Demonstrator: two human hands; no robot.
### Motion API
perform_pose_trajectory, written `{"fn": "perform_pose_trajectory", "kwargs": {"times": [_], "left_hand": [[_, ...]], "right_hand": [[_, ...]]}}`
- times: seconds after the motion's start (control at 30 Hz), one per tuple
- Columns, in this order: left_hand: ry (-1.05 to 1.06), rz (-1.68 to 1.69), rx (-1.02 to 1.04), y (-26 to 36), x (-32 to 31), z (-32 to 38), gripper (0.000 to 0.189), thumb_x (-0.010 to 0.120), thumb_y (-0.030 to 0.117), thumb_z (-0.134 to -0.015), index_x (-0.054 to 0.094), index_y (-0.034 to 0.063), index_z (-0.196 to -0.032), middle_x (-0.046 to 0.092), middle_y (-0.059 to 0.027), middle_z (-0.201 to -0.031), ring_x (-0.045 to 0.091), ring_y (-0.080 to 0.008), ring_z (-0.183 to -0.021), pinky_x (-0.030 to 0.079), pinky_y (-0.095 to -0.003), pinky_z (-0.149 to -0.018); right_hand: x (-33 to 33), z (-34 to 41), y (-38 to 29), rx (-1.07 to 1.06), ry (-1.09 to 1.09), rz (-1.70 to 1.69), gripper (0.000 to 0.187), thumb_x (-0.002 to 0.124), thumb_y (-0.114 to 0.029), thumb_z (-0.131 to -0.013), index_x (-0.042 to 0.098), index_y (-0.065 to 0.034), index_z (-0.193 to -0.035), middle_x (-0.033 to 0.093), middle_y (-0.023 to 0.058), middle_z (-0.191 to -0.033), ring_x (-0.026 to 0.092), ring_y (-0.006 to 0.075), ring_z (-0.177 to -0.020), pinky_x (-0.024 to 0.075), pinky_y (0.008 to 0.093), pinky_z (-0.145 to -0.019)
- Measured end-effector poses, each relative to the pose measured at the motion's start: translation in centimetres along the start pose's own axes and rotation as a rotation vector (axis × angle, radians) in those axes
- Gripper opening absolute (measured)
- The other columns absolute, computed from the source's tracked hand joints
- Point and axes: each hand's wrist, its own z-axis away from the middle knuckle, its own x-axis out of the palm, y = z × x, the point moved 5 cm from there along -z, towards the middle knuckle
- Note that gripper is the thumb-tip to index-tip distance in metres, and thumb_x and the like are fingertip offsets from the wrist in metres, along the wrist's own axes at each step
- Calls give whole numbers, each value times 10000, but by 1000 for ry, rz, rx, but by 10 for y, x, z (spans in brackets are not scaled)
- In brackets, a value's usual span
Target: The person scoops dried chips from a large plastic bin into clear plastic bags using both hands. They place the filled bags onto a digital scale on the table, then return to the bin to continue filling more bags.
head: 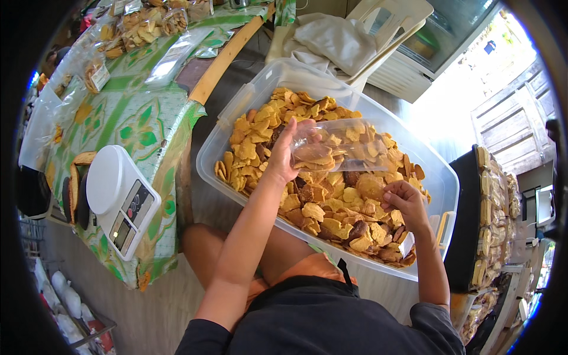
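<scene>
My left hand (284,153) holds a clear plastic bag (359,146) on its side, with several flat crisps gathered in the end near my palm. The bag's other end points right. My right hand (406,204) pinches the edge of a round brown crisp (372,186) between thumb and fingers, just below the bag's right end. Both hands are over a large translucent plastic bin (213,175) heaped with yellow and brown crisps (313,211). A small white card or scoop-like piece (406,245) lies among the crisps by my right wrist.
A white digital kitchen scale (104,179) sits on the table with a green patterned cloth (142,128) at left. Filled bags (142,26) and flat empty bags (175,57) lie farther back. Behind the bin stands a plastic chair (390,22); stacked packets (486,222) are at right.
</scene>
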Motion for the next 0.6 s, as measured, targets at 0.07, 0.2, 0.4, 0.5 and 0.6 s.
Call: {"fn": "perform_pose_trajectory", "kwargs": {"times": [0.07, 0.2, 0.4, 0.5, 0.6], "left_hand": [[-8, 11, 6, 1, -1, -1, 584, 650, 542, -892, 582, 48, -1196, 667, -60, -944, 665, -200, -969, 616, -432, -798], [33, -13, -4, 2, -4, 0, 622, 586, 558, -924, 565, 32, -1255, 686, -91, -1025, 653, -259, -1025, 570, -453, -881], [19, -18, 16, 3, 1, 2, 598, 638, 545, -897, 568, 45, -1219, 666, -68, -965, 662, -218, -967, 603, -444, -822], [-16, -27, 18, 2, 2, 2, 597, 637, 541, -900, 570, 42, -1220, 654, -75, -997, 654, -221, -991, 599, -438, -836], [-38, -27, 15, 1, 2, 2, 591, 639, 533, -903, 570, 39, -1220, 642, -82, -1020, 645, -220, -1013, 597, -434, -847]], "right_hand": [[-4, 2, 11, 91, -78, 8, 120, 667, -98, -912, 681, -8, -991, 690, 59, -895, 670, 142, -786, 548, 284, -715], [-5, 9, 29, -60, -81, 681, 147, 667, -7, -830, 699, -37, -970, 695, 76, -893, 687, 191, -848, 539, 326, -747], [11, 46, 26, -578, -93, 885, 195, 714, -8, -705, 708, -75, -887, 668, 86, -1046, 641, 293, -977, 529, 404, -836], [22, 56, 24, -611, -132, 975, 174, 736, -76, -679, 680, -70, -843, 622, 103, -1168, 579, 319, -1091, 500, 429, -890], [33, 56, 14, -666, -84, 1028, 275, 770, -159, -674, 653, -77, -910, 616, 101, -1135, 579, 314, -1056, 499, 423, -867]]}}
